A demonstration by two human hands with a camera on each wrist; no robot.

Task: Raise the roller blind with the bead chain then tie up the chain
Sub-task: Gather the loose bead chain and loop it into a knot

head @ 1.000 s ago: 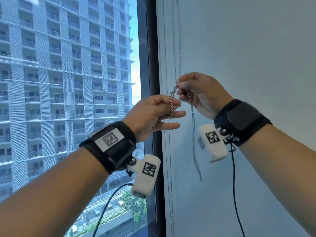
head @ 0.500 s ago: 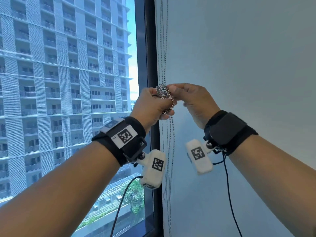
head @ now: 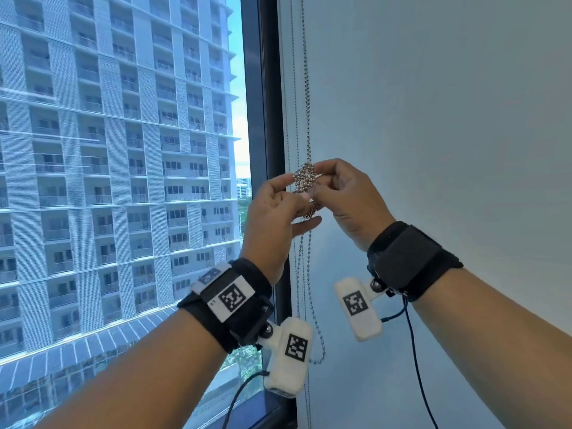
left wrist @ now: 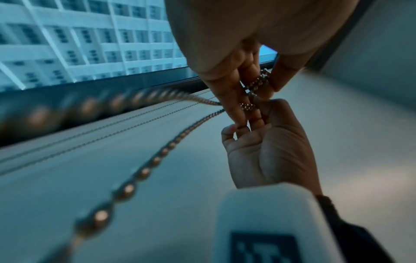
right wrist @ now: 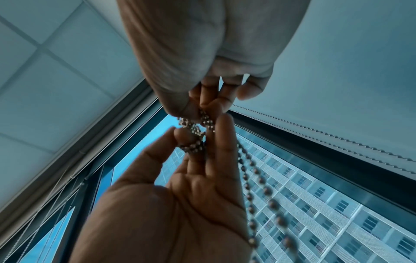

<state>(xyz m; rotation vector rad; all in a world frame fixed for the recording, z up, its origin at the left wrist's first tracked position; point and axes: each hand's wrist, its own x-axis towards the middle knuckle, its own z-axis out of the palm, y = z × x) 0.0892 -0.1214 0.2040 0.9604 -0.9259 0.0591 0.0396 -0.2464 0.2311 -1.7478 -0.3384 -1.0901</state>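
The silver bead chain (head: 307,103) hangs straight down beside the dark window frame. At chest height it is wound into a tight coiled bundle (head: 305,176). My left hand (head: 297,193) and right hand (head: 318,187) meet at this bundle, and each pinches it between thumb and fingertips. Below the hands a loop of chain (head: 320,342) dangles free. The left wrist view shows coils (left wrist: 258,82) wrapped between my left thumb and fingers. In the right wrist view the bundle (right wrist: 194,130) sits between both hands' fingertips. No blind fabric covers the window pane.
The dark window frame (head: 266,119) runs vertically just left of the chain, with a high-rise building behind the glass (head: 123,150). A pale grey flat surface (head: 433,119) fills the right side. Thin cords (head: 291,103) hang beside the chain. Black cables trail from both wrist cameras.
A second ago my hands were apart with a loose loop of chain between them. They have since come together, and the chain is now wound into a compact bundle that both hands pinch.
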